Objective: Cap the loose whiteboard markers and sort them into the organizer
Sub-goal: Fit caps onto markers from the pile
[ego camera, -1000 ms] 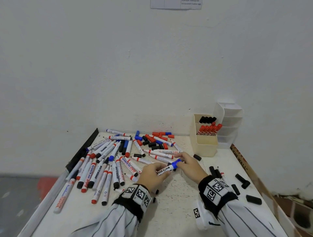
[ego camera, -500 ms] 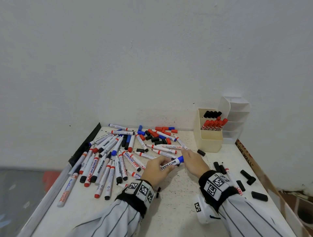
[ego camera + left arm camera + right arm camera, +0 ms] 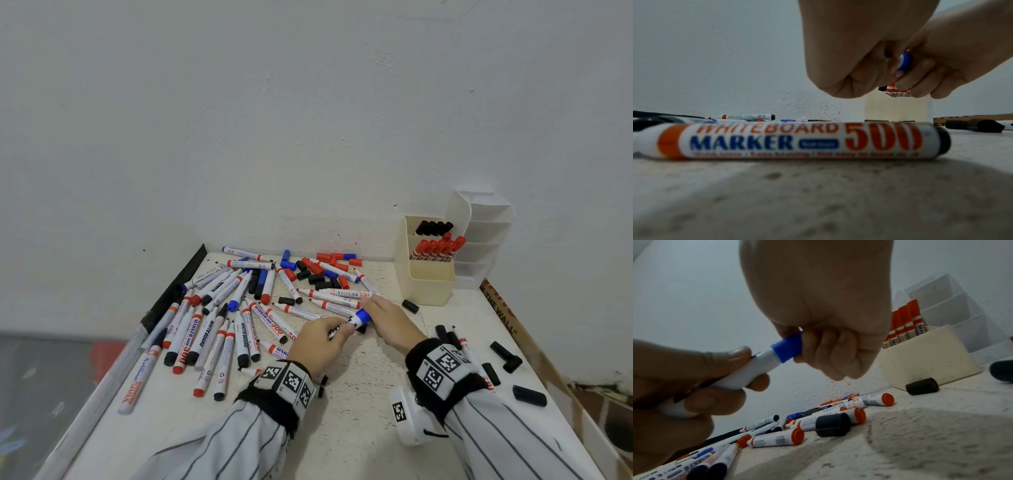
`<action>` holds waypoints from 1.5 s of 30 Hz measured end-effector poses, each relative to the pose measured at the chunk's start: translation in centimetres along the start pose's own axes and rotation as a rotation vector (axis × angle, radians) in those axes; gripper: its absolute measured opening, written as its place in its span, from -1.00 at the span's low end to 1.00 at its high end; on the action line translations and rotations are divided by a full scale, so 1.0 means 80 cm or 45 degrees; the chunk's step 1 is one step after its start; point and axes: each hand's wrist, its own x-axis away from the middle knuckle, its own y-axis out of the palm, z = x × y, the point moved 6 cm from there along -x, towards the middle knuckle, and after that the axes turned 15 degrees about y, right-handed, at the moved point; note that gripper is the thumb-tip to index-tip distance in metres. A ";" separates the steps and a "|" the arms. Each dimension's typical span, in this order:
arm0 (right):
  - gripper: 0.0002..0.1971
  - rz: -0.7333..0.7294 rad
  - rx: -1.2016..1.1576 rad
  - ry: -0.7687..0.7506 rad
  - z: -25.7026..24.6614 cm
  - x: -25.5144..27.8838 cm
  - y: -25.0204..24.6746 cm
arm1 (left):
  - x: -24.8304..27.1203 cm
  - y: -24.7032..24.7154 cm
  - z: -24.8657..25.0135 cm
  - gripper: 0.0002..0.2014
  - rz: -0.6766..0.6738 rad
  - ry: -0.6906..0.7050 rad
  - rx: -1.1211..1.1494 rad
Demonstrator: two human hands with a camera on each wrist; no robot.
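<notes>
- Marker [image 3: 346,325] with blue cap [image 3: 787,348] held above the desk's [image 3: 359,428] middle.
- Left hand [image 3: 317,342] grips its barrel; right hand [image 3: 390,323] pinches the cap.
- Loose markers [image 3: 219,329] toward the left edge.
- Organizer [image 3: 426,274] at the back right corner.

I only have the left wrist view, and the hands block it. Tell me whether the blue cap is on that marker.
Observer: Right wrist view: the blue cap is on the marker, gripped by the right hand; the left hand holds the barrel.
Operator: Report what the organizer holds.
Observer: Head view: the organizer has red-capped markers in one compartment and black-capped ones behind.
Operator: Name any spare cap nearby.
Observer: A loose black cap lies just in front of the organizer.
</notes>
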 end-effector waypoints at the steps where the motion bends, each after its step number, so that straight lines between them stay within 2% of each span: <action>1: -0.63 0.035 0.027 0.004 -0.001 0.000 0.000 | 0.000 -0.001 0.000 -0.71 0.005 0.005 -0.002; 4: -0.48 0.125 0.116 0.016 -0.001 -0.001 0.001 | 0.001 -0.001 0.000 -0.70 0.001 0.005 0.001; 7: -0.59 0.157 0.138 -0.007 -0.004 0.002 0.001 | 0.001 0.000 0.000 -0.68 -0.028 -0.013 0.047; 13: -0.64 0.146 0.070 -0.022 -0.010 0.003 0.003 | 0.003 0.002 0.002 -0.71 -0.056 -0.062 0.169; 17: -0.67 0.080 0.121 -0.069 -0.012 0.006 0.006 | 0.005 0.005 0.001 -0.69 -0.093 -0.100 0.264; 22: -0.67 0.005 -0.036 -0.077 -0.001 0.007 0.004 | 0.007 0.010 -0.001 -0.67 -0.120 -0.145 0.371; 28: -0.71 -0.184 -0.039 -0.086 -0.009 0.014 0.004 | 0.008 0.011 0.000 -0.65 -0.112 -0.219 0.549; 34: -0.75 -0.298 0.015 -0.051 -0.019 0.017 -0.001 | 0.007 0.008 0.002 -0.67 -0.052 -0.206 0.524; 41: -0.70 -0.165 0.171 -0.074 -0.045 0.012 -0.005 | 0.003 0.001 0.004 -0.71 0.076 -0.144 0.508; 45: -0.69 -0.143 0.221 -0.055 -0.051 0.014 -0.005 | 0.002 0.001 0.004 -0.72 0.080 -0.110 0.519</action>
